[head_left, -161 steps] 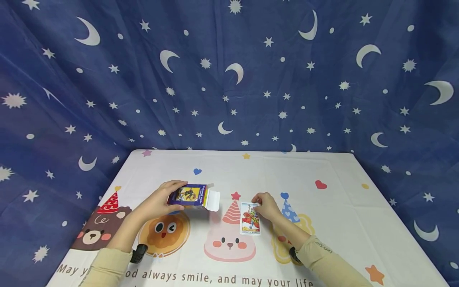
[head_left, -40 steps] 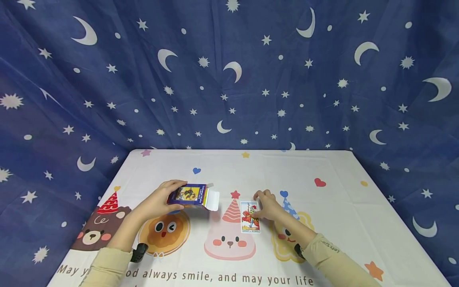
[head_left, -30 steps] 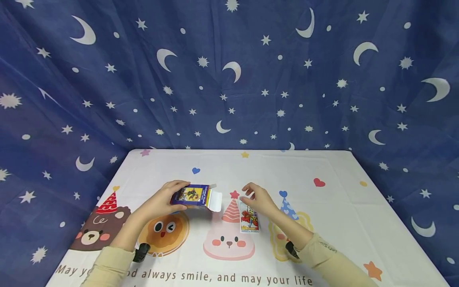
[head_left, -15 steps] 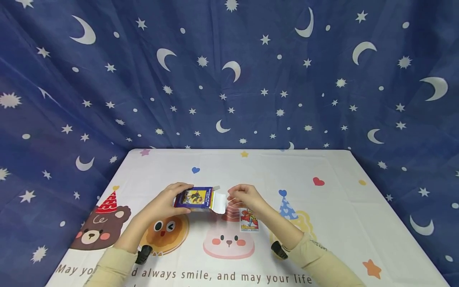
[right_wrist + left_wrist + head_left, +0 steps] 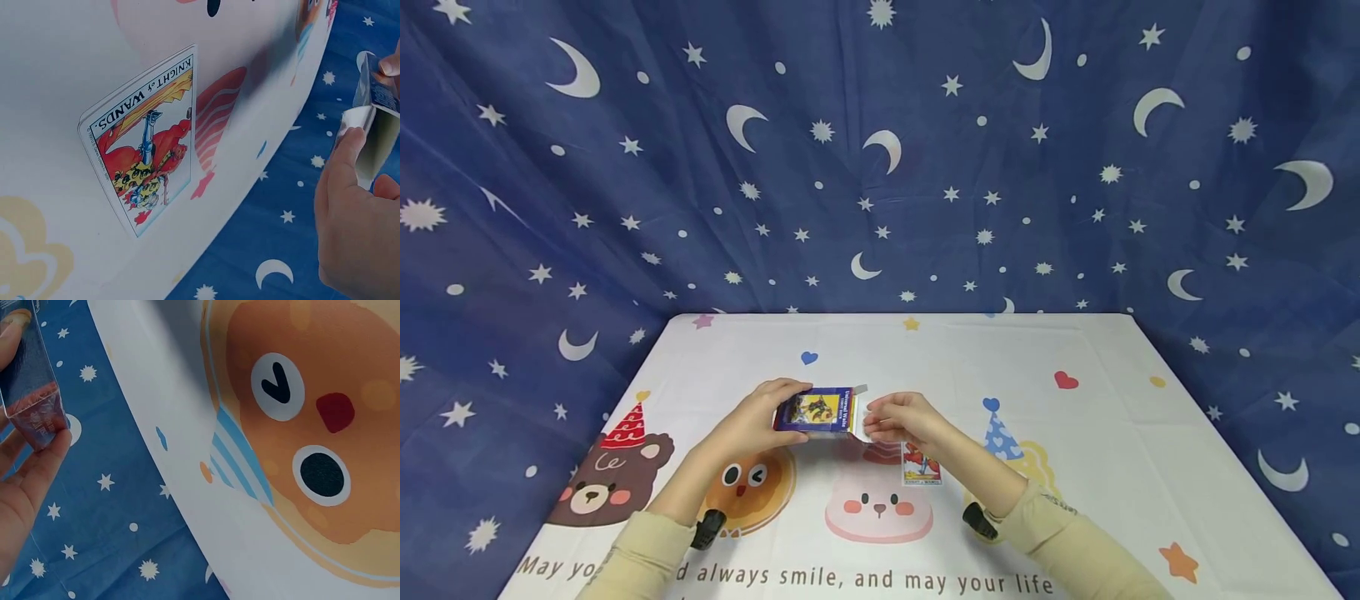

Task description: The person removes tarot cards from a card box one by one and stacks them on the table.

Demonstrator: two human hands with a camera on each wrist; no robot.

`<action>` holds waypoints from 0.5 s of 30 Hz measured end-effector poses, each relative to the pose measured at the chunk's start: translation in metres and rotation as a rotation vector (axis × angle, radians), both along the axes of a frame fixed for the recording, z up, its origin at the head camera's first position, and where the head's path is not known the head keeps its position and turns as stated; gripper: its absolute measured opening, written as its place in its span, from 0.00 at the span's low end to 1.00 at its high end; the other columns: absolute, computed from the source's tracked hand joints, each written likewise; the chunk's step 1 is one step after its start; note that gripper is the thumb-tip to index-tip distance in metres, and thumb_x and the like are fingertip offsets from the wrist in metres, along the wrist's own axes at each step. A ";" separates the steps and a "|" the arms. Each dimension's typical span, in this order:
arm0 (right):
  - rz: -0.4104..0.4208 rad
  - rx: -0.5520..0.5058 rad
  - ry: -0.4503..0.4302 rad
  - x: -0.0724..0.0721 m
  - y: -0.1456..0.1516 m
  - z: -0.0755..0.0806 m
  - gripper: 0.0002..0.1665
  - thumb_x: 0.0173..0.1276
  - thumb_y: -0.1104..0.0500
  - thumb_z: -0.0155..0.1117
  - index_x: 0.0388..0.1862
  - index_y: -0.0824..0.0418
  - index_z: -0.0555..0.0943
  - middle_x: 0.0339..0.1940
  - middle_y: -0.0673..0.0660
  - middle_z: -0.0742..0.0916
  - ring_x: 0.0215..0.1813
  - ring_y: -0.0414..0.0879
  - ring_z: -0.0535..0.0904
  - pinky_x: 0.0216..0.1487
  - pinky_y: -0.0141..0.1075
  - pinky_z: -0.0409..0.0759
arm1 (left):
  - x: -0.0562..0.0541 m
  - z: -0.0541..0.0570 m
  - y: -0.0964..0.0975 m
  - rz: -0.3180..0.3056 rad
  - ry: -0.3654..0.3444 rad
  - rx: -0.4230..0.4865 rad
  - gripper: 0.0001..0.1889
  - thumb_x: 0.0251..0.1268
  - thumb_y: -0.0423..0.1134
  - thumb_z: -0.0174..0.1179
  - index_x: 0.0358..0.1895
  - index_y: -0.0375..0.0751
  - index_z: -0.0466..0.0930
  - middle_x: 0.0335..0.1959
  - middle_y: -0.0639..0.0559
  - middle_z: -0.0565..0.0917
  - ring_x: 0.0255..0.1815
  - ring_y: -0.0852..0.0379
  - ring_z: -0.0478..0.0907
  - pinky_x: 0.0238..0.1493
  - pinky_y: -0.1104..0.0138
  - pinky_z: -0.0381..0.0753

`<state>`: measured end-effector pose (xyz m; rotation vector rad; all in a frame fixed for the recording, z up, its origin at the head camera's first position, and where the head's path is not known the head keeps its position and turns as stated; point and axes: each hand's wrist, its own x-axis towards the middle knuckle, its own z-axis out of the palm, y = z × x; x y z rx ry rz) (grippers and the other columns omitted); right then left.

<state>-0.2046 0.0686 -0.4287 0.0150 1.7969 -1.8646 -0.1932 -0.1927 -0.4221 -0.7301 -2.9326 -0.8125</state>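
My left hand point(image 5: 760, 425) grips a blue tarot card box point(image 5: 814, 409) by its long sides, raised above the table; the left wrist view catches its closed end point(image 5: 37, 412) between the fingers. The opposite end is open, its white flap point(image 5: 861, 421) facing my right hand point(image 5: 906, 418). In the right wrist view, an extended finger point(image 5: 351, 150) lies against that flap, and the thumb is near the box opening. Under my right forearm, a small stack of tarot cards point(image 5: 147, 140) rests face up on the cloth, "Knight of Wands" on top.
A white tablecloth point(image 5: 1000, 358) printed with cartoon animals and lettering covers the table. Behind it hangs a blue curtain point(image 5: 820, 208) with moons and stars. Black wrist cameras sit under both wrists.
My right hand has left the card stack and moved left to the box flap. My left hand has brought the box slightly to the right. The cards stay where they lay.
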 end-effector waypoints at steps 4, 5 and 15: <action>0.000 0.008 -0.004 -0.001 -0.001 0.000 0.17 0.69 0.65 0.53 0.52 0.75 0.74 0.34 0.58 0.86 0.31 0.41 0.84 0.39 0.31 0.84 | 0.001 0.003 0.003 0.003 0.014 0.013 0.38 0.45 0.44 0.74 0.63 0.42 0.71 0.61 0.40 0.74 0.61 0.40 0.69 0.61 0.44 0.71; -0.001 0.007 -0.007 -0.001 -0.002 0.000 0.17 0.70 0.65 0.53 0.52 0.75 0.74 0.33 0.58 0.86 0.32 0.41 0.84 0.40 0.31 0.84 | 0.001 0.003 0.003 0.005 0.012 0.018 0.37 0.45 0.44 0.74 0.63 0.42 0.71 0.61 0.40 0.74 0.61 0.41 0.69 0.61 0.45 0.71; -0.015 0.035 -0.019 -0.004 -0.007 -0.001 0.17 0.68 0.63 0.57 0.50 0.75 0.75 0.31 0.57 0.86 0.29 0.40 0.84 0.39 0.33 0.85 | 0.003 0.006 0.007 -0.008 0.013 0.013 0.37 0.46 0.43 0.74 0.63 0.41 0.71 0.61 0.40 0.73 0.62 0.40 0.69 0.61 0.45 0.71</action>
